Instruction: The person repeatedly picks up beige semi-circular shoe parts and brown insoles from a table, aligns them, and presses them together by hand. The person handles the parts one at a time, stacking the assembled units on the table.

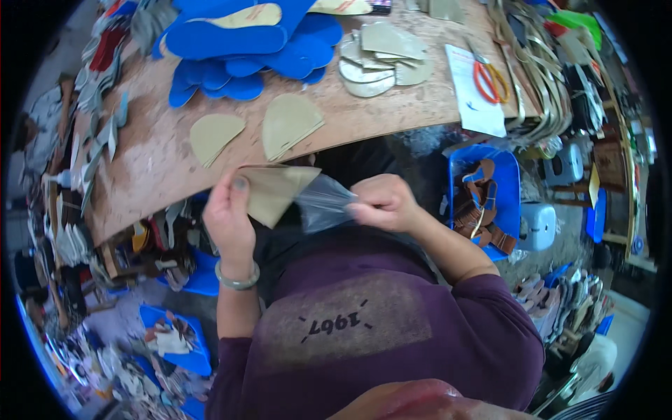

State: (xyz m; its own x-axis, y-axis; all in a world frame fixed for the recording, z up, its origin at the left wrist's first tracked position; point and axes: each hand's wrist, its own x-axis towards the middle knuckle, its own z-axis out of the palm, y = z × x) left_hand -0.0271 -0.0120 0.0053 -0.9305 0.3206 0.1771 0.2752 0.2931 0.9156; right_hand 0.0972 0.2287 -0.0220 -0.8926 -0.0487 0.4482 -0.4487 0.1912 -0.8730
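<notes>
Just off the table's near edge, my left hand (233, 220) pinches a beige fan-shaped material piece (269, 196) between thumb and fingers. My right hand (386, 203) is closed on a clear plastic film (323, 201), which stretches from the beige piece across to my fist. Part of the film seems to overlap the piece; where they join is hard to see. Beyond my hands, a small stack of similar beige pieces (292, 124) lies on the table, with another small stack (215, 136) to its left.
Blue insoles (231, 45) are piled on the wooden table (164, 157). Glossy cut pieces (385, 56) lie right of them, then orange-handled scissors (490, 80) on a white sheet (462, 105). A blue bin (514, 175) of brown parts stands at right, beside a stool (537, 225).
</notes>
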